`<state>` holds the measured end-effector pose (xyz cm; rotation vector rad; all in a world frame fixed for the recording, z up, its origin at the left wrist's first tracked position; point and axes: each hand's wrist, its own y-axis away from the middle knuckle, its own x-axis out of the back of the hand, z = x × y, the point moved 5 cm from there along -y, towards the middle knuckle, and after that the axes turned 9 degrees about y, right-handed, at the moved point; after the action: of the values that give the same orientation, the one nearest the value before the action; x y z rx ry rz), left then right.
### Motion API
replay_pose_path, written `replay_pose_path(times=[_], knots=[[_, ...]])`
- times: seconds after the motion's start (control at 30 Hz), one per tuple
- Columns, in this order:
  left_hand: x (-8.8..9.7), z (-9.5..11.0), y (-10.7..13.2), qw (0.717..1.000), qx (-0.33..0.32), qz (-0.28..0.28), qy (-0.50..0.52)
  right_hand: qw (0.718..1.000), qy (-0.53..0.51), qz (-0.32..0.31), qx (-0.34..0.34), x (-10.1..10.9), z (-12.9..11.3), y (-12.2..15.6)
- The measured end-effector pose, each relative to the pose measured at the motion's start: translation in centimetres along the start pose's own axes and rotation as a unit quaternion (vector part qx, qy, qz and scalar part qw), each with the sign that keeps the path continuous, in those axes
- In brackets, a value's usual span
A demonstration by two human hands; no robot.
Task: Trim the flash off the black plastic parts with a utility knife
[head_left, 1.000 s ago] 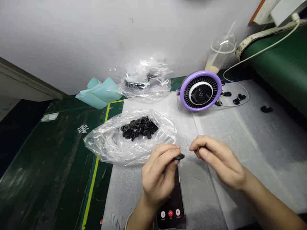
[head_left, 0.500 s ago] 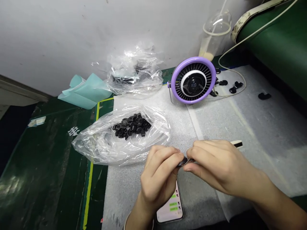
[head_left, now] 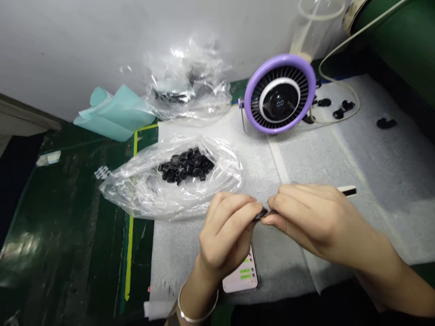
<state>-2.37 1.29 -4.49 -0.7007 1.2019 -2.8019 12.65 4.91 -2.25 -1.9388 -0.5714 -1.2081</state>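
My left hand (head_left: 226, 235) pinches a small black part (head_left: 260, 214) between thumb and fingers above the white foam sheet (head_left: 306, 158). My right hand (head_left: 312, 222) is closed on a thin tool (head_left: 346, 190) whose white and black end sticks out past the knuckles; its tip meets the black part where the two hands touch. A phone (head_left: 243, 276) with a lit chat screen lies on the foam under my left hand. Just beyond my hands lies a clear plastic bag (head_left: 146, 194) with a heap of several small black parts (head_left: 185, 165) on it.
A purple desk fan (head_left: 279, 94) stands at the back with its cable looping right. Behind it is a clear plastic cup (head_left: 311, 31). A second crumpled bag (head_left: 186, 88) and teal paper (head_left: 113, 113) lie by the wall. Loose black parts (head_left: 385, 122) dot the right foam.
My hands came together: the right hand now holds a thin tool against the black part in the left. The phone screen went from a call screen to a chat. The view shifted down.
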Motion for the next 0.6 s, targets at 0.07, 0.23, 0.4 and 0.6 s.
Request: replay_pose_path(times=[0.07,0.23,0.4,0.6], knots=[[-0.1,0.0,0.2,1.000,-0.007,0.006,-0.008,1.000,-0.006,-0.014,-0.009,-0.1,0.1,0.2],[-0.3,-0.8,0.5,1.000,0.006,0.009,-0.011,0.997,-0.041,-0.036,-0.057,-0.5,0.7,0.7],[1.1,-2.1,0.6,0.993,0.012,0.086,-0.079,0.991,-0.103,-0.073,-0.034,-1.2,1.0,0.4],[3.3,-3.9,1.2,0.968,0.087,0.201,-0.124,0.971,-0.153,-0.185,0.018,-3.9,0.5,0.3]])
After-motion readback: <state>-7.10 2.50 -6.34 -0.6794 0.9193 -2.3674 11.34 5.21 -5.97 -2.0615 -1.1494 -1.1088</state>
